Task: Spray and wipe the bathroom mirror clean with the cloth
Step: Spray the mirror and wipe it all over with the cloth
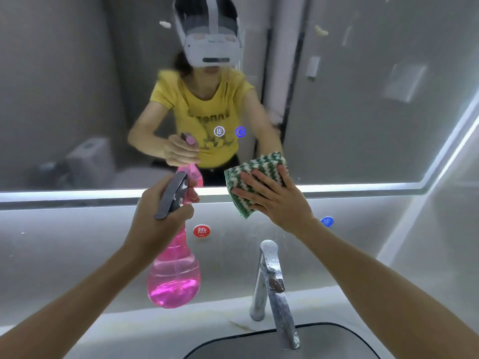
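The bathroom mirror (350, 112) fills the upper view, with a lit strip along its lower edge and two glowing touch icons near its middle. My left hand (158, 216) grips the neck of a pink spray bottle (175, 275) with a grey trigger head, its nozzle aimed at the glass. My right hand (274, 200) presses a folded green-and-white cloth (248, 174) flat against the mirror's lower edge, fingers straight. The mirror reflects a person in a yellow shirt with both hands.
A chrome faucet (272, 286) rises below my right arm over a sink basin (259, 345). A red hot sticker (201, 231) and a blue cold sticker (327, 221) sit on the wall under the mirror. Small white smears mark the upper glass.
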`<state>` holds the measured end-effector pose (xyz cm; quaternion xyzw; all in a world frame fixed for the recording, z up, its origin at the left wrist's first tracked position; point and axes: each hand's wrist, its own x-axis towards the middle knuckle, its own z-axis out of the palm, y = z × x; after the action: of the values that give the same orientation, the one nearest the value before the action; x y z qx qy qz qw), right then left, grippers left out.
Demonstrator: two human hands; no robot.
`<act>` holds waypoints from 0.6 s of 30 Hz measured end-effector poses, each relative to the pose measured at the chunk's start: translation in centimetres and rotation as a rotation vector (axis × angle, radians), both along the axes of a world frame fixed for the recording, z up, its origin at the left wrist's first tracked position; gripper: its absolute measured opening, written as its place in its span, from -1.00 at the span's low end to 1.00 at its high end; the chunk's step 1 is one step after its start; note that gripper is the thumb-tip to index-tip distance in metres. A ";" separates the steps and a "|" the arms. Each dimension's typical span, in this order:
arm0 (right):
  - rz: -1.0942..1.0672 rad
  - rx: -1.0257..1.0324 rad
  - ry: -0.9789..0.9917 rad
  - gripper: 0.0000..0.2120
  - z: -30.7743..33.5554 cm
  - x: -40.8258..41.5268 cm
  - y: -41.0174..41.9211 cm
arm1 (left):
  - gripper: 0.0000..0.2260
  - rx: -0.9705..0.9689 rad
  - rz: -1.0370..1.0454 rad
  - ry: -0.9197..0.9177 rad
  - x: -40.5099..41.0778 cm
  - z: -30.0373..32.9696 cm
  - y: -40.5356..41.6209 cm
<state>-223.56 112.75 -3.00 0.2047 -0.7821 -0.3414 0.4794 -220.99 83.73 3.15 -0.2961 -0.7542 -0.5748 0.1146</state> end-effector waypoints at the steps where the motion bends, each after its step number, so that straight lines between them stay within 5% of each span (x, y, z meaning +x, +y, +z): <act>1: 0.006 0.004 -0.002 -0.50 0.0 0.0 0.1 | -0.73 -0.009 -0.004 0.007 -0.1 0.0 0.4; 15: 0.063 -0.022 -0.010 -0.54 0.4 3.7 12.7 | -0.64 -0.042 0.017 0.139 2.4 1.9 12.4; 18: 0.104 -0.100 0.013 -0.56 0.4 5.0 16.9 | -0.74 -0.017 0.032 0.101 3.7 1.9 16.5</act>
<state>-218.53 129.66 -2.60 0.2186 -0.7834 -0.2779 0.5111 -217.30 100.28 5.02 -0.3135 -0.7571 -0.5506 0.1591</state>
